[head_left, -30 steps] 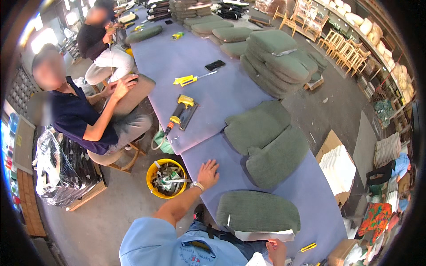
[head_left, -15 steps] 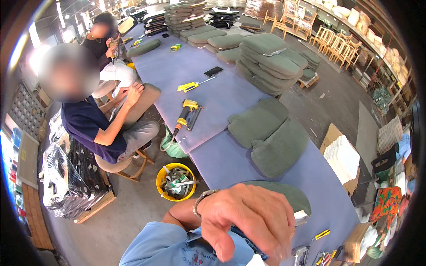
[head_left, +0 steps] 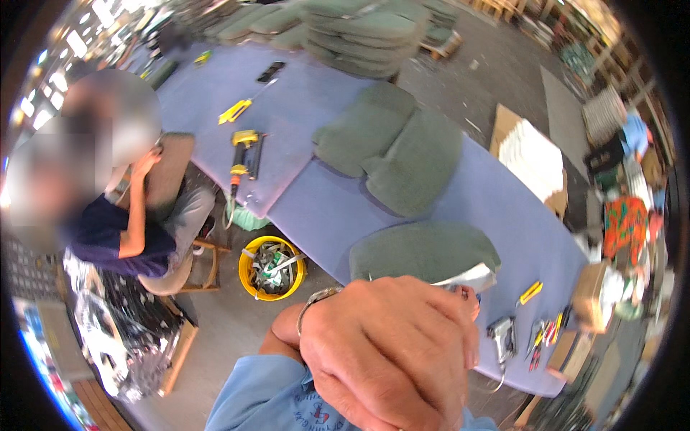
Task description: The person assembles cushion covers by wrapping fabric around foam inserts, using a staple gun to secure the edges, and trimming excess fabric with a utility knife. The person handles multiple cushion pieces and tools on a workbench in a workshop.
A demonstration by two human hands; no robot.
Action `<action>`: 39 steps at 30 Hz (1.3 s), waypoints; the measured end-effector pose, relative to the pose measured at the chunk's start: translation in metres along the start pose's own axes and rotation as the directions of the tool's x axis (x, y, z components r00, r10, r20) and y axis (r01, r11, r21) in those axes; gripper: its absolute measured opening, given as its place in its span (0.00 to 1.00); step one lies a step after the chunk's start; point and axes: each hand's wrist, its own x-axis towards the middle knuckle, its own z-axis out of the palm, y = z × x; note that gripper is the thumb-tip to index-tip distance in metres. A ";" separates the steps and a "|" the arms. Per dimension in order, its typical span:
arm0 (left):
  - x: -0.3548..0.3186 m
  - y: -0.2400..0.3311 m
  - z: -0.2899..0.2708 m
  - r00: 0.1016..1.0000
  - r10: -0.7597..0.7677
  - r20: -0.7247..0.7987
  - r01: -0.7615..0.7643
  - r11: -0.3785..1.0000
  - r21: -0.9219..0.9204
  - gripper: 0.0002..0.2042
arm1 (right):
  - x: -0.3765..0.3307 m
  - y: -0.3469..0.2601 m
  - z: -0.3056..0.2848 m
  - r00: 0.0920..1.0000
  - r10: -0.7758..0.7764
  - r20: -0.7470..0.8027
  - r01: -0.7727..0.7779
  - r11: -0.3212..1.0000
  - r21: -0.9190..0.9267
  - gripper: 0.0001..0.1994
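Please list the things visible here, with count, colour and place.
Tabletop: two panels, blue-purple, centre
Cushions: three, dark green, near panel
Cushion piles: several, green, top
Staple guns: two, yellow-black and grey, on tabletop
Screwdriver: one, yellow, far panel
Phone: one, black, far panel
Hand tools: several, mixed, right end
Bucket: one, yellow, floor left
Scraps: many, mixed, inside bucket
Wrapped bundle: one, black, lower left
Sheets: one stack, white, right
Box: one, brown, right
Seated person: one, dark-blue shirt, left
Far clutter: blurred
Left hand: one, bare, lower centre
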 end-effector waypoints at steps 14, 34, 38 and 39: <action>-0.287 -0.117 -0.139 -0.363 -0.377 -0.852 0.875 0.176 -0.450 0.42 | -0.008 0.005 0.005 0.997 0.076 0.001 -0.075 0.978 0.193 0.10; -0.372 -0.123 -0.212 -0.461 -0.371 -0.806 0.632 0.501 -0.592 0.43 | 0.039 0.046 -0.042 0.981 0.186 0.050 -0.171 0.722 0.670 0.10; -0.382 -0.083 -0.264 -0.409 -0.260 -0.875 0.608 0.637 -0.474 0.45 | 0.132 -0.055 -0.036 0.988 0.061 0.144 -0.144 0.719 0.679 0.13; -0.373 -0.085 -0.278 -0.393 -0.263 -0.881 0.628 0.624 -0.466 0.44 | 0.156 -0.074 -0.016 0.970 0.028 0.241 -0.187 0.719 0.669 0.16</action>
